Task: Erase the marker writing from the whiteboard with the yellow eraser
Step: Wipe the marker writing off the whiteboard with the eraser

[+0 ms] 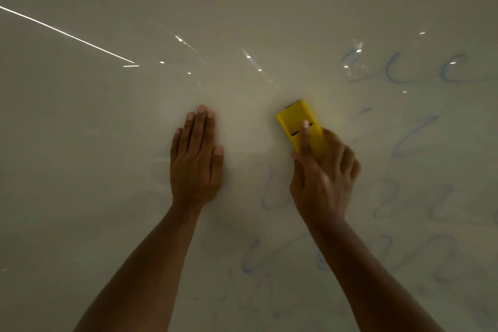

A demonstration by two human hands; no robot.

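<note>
A glossy whiteboard (107, 143) fills the whole view. My right hand (323, 178) grips a yellow eraser (295, 122), index finger laid along its back, pressing it against the board right of centre. My left hand (196, 159) lies flat on the board, fingers together, a little left of the eraser and holding nothing. Faint blue marker writing (412, 137) covers the right side, and more blue marker strokes (253, 259) run below my right hand. The board around and left of the eraser looks wiped.
Ceiling light reflections streak the upper board, with a bright line (67, 35) at the upper left. No frame, tray or other object is visible.
</note>
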